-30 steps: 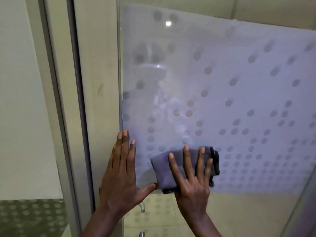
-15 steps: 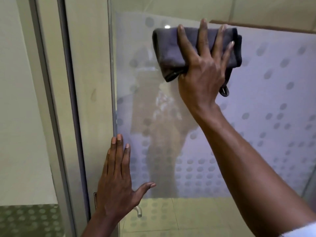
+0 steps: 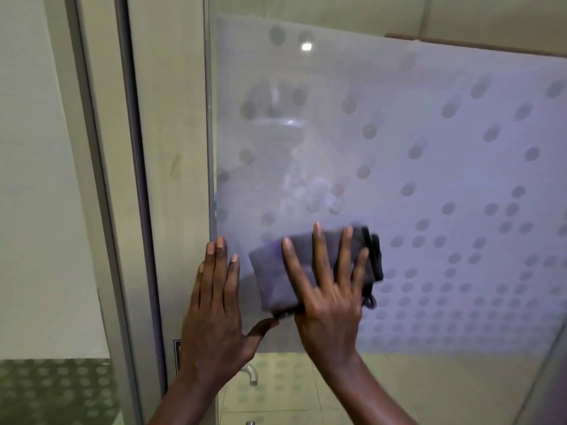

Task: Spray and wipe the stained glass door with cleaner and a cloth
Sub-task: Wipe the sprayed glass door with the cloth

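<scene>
The glass door (image 3: 429, 148) fills the right of the view, with a frosted band of grey dots and a faint smear near its middle left. A folded grey cloth (image 3: 273, 271) lies flat against the frosted glass low down. My right hand (image 3: 328, 289) presses it to the pane with fingers spread and straight. Just left of it, my left hand (image 3: 214, 305) rests flat on the door's left edge, fingers together and thumb out toward the cloth. No spray bottle is in view.
A beige door frame (image 3: 165, 179) with a dark seal strip stands left of the glass. A metal door handle (image 3: 252, 375) shows below my left hand. Another frosted dotted panel (image 3: 55, 391) sits at the bottom left.
My right hand has swept the cloth from the top of the frosted band back down to beside my left hand. The left hand has stayed at the door's edge.
</scene>
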Available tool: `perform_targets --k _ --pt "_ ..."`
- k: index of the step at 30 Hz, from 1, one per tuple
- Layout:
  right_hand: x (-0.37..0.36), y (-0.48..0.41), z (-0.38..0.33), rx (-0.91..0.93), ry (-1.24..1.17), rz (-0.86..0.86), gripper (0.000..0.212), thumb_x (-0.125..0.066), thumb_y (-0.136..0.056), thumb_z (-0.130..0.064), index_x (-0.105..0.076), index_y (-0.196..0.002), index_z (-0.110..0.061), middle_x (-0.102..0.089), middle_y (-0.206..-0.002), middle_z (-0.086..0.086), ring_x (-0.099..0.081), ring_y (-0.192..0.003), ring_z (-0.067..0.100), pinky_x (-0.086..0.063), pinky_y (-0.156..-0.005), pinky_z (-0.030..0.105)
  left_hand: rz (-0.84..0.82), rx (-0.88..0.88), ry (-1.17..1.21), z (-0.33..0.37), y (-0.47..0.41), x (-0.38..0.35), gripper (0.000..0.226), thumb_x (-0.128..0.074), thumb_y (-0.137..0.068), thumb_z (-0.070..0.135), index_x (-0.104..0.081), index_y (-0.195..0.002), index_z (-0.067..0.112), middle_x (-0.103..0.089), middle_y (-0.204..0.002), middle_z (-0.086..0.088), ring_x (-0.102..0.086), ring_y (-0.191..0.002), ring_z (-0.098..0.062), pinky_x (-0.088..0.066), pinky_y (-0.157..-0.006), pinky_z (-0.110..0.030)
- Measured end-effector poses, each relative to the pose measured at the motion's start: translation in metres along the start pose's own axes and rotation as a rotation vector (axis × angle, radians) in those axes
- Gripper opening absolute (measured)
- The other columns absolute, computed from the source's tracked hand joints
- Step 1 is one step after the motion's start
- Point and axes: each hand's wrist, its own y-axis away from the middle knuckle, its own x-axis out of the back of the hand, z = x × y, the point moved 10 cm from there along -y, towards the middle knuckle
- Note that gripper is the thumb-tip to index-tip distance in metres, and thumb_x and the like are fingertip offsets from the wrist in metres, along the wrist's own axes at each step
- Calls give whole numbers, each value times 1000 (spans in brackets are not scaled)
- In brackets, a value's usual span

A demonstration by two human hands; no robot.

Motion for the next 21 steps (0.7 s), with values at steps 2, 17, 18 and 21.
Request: perform_targets --k 2,17,18,21 --pt "-9 32 1 2 -25 -69 62 -58 -110 -31 -36 -168 -31 -23 -179 18 -14 -164 57 -17 -129 78 -6 4 13 -1 1 0 121 -68 -91 72 -17 -174 2 -5 -186 -19 -7 -174 -41 -16 -140 -50" --pt "54 -93 100 -192 -61 159 54 -21 -118 -40 -47 -164 -28 -27 -176 26 -16 -164 55 -17 -129 75 -7 32 -21 6 -1 6 127 -76 -87 70 -15 -174 1 -2 -186 -20 -5 -174 -40 -10 -141 -46" --pt "54 -90 100 -183 -39 154 53 -22 -117 -36 -45 -164 -28 -26 -176 26 -14 -164 55 -16 -129 75 -7 34 -23 8 -1 7 127 -75 -86 70 -15 -174 0 -2 -186 -20 -5 -174 -40 -10 -141 -46" --pt "40 -55 82 -77 19 59 58 -33 -111 -12 -41 -166 -28 -23 -177 26 -11 -164 56 -15 -129 77 -19 43 -43 15 -1 8 125 -69 -86 70 -15 -174 -1 -2 -186 -22 -5 -174 -41 -14 -139 -52"
